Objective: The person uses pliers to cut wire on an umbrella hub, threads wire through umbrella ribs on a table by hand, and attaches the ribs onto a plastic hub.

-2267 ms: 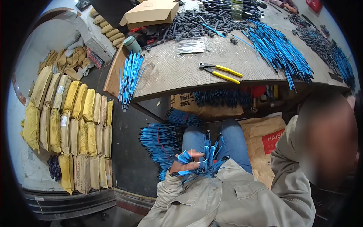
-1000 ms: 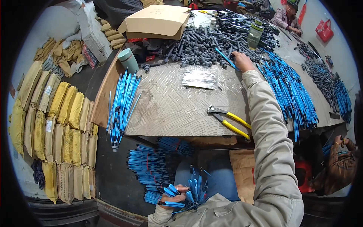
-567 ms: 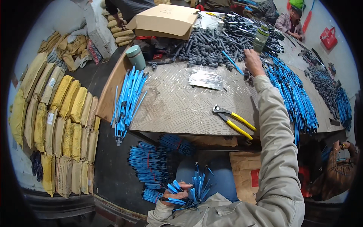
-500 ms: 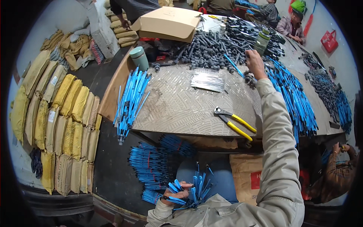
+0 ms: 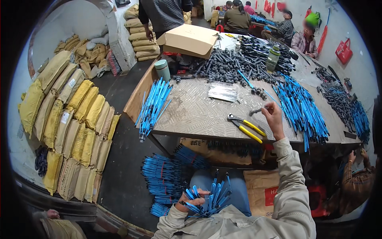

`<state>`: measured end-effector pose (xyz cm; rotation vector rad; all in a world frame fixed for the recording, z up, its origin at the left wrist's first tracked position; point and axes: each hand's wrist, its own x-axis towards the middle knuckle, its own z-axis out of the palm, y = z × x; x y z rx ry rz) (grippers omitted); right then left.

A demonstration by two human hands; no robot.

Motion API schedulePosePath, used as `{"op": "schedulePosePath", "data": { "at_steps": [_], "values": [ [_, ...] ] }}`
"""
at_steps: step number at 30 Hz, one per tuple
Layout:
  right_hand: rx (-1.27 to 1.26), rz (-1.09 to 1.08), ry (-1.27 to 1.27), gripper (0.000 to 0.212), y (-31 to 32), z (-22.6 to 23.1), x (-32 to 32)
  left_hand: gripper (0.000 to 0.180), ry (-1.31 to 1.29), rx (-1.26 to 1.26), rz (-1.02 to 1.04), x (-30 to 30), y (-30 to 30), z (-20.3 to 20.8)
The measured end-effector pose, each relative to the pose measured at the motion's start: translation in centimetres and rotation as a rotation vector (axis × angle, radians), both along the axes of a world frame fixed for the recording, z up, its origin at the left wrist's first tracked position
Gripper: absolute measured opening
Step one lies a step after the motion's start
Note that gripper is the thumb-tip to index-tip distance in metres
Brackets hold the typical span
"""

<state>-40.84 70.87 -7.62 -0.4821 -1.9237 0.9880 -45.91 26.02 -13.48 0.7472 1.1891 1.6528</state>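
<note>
Low over my lap, my left hand is closed round a loose bunch of slim blue rods, some with black ends. My right hand is over the table's front part, pinching a small dark grey plastic fitting between thumb and fingers. Beside it lie pliers with yellow handles and a dark head. A short row of similar grey fittings sits farther back, near a single blue rod. To the right, a broad pile of blue rods reaches over the table edge.
A clear bag of thin pins lies mid-table before a heap of grey fittings. Blue rods overhang the left corner, near a green cup. A cardboard box, a bottle and tied bundles surround me.
My right hand has come back toward me from the row of grey fittings, now with one in its fingers. My left hand still holds the blue rods. The whole view has shifted.
</note>
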Motion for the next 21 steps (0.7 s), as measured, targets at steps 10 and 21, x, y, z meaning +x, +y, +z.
{"op": "schedulePosePath", "data": {
  "at_steps": [10,21],
  "values": [
    [0.508,-0.126,-0.621,0.023,-0.8,0.7,3.1,0.035,0.054,0.025,-0.036,2.1,-1.0,0.4],
    [0.576,-0.107,-0.578,0.043,0.2,-0.2,0.9,0.035,0.304,0.019,-0.099,3.8,-0.4,1.4]
  ]
}}
